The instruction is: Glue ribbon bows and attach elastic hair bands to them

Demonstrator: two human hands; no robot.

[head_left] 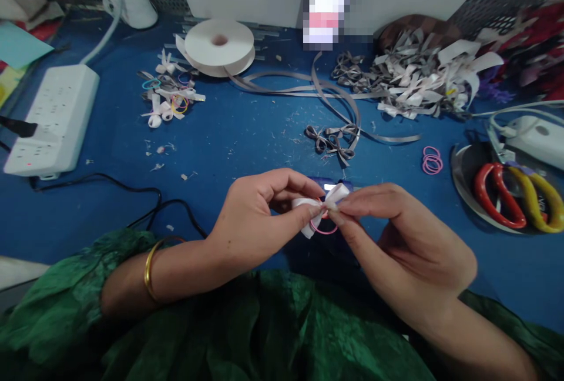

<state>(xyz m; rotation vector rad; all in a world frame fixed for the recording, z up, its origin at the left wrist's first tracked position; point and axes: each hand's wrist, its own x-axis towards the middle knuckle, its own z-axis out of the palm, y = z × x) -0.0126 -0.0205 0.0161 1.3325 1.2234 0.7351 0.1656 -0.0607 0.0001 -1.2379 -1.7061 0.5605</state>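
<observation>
Between my two hands is a white ribbon bow (pixel 336 194) with a pink elastic hair band (pixel 325 231) looped beneath it. My left hand (pixel 259 210) pinches the bow's left side between thumb and fingers. Thumb and forefinger of my right hand (pixel 396 234) are closed on its centre and right side. A dark blue device (pixel 344 184), partly hidden by the hands, lies right behind the bow. Just beyond it on the blue table (pixel 247 146) rest several small grey ribbon bows (pixel 337 140).
A ribbon spool (pixel 219 43) stands at the back, its grey ribbon (pixel 282 94) trailing right. White bows with bands (pixel 165 99) lie left. Ribbon pieces (pixel 423 78) are heaped back right. Pink bands (pixel 432 161) and scissors (pixel 500 196) lie right; a power strip (pixel 55 116) is at left.
</observation>
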